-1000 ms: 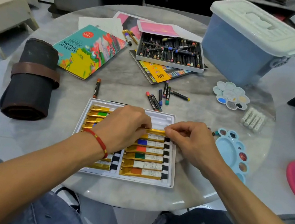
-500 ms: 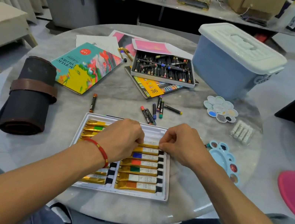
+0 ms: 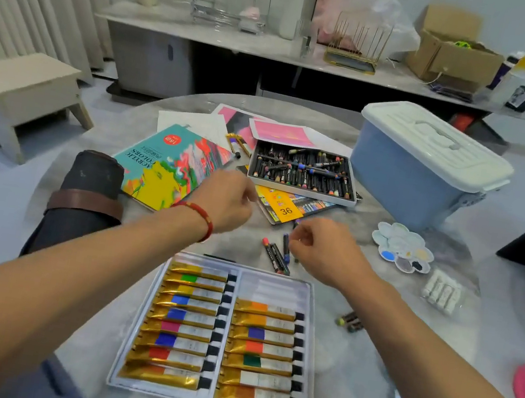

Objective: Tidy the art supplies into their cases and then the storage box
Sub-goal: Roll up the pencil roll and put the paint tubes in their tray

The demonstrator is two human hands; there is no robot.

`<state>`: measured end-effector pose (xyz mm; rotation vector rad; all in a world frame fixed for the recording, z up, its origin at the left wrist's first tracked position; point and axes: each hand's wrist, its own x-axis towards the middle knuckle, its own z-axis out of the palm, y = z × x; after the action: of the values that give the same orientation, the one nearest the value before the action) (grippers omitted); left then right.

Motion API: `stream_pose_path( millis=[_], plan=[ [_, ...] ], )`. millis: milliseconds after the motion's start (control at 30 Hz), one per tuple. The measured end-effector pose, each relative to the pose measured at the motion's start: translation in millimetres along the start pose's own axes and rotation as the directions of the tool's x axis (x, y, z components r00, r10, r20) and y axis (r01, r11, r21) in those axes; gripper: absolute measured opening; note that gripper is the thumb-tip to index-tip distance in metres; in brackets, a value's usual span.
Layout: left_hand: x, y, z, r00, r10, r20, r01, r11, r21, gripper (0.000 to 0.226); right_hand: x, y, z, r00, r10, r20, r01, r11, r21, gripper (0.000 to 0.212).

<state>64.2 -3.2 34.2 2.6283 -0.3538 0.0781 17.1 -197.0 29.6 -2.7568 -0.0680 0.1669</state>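
A round marble table point(image 3: 347, 369) is seen from above. A white paint tray point(image 3: 310, 352) of gold tubes lies at its near edge; the upper slots of the tray's right column hold no tubes. Both hands are raised over the middle of the table, beyond the tray. The left hand point(image 3: 226, 201), with a red cord at the wrist, is shown loosely curled with nothing visibly held. The right hand point(image 3: 322, 248) is curled over the loose crayons point(image 3: 274, 256) lying just past the tray's far edge; whether one is pinched cannot be told. An open crayon case point(image 3: 303, 172) rests toward the far edge on its printed lid, with an acrylic-colours pad point(image 3: 168, 171) to its left. A lidded blue storage box point(image 3: 422, 166) stands at the far right edge, and a dark brush roll point(image 3: 88, 194) lies at the left edge. A flower palette point(image 3: 402, 246) lies near the right edge.
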Motion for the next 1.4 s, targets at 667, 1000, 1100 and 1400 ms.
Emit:
stream_pose_path(
  millis=[667, 1000, 1100, 1400],
  plan=[
    [249.9, -104.8, 25.3, 0.899, 0.096, 0.426, -0.320, 0.809, 0.493, 0.042, 96.1, 64.0, 5.3, 0.992, -0.010, -0.129, 0.011, 1.000, 0.004, 0.025],
    [251.0, -97.1, 26.8, 0.868, 0.085, 0.489, -0.442, 0.578, 0.686, 0.038, 84.9, 57.4, 2.0, 0.997, 0.005, -0.078, -0.008, 0.999, -0.049, 0.024],
    [246.9, -99.3, 27.7, 0.874, 0.072, 0.480, -0.435, 0.554, 0.710, 0.031, 79.7, 53.6, -3.1, 0.996, -0.003, -0.094, 0.002, 1.000, -0.015, 0.024],
    [231.6, -99.5, 20.2, 0.905, 0.085, 0.416, -0.414, 0.396, 0.820, 0.036, 78.4, 48.3, -0.3, 0.994, -0.026, -0.107, 0.023, 0.999, -0.028, 0.022]
  ],
)
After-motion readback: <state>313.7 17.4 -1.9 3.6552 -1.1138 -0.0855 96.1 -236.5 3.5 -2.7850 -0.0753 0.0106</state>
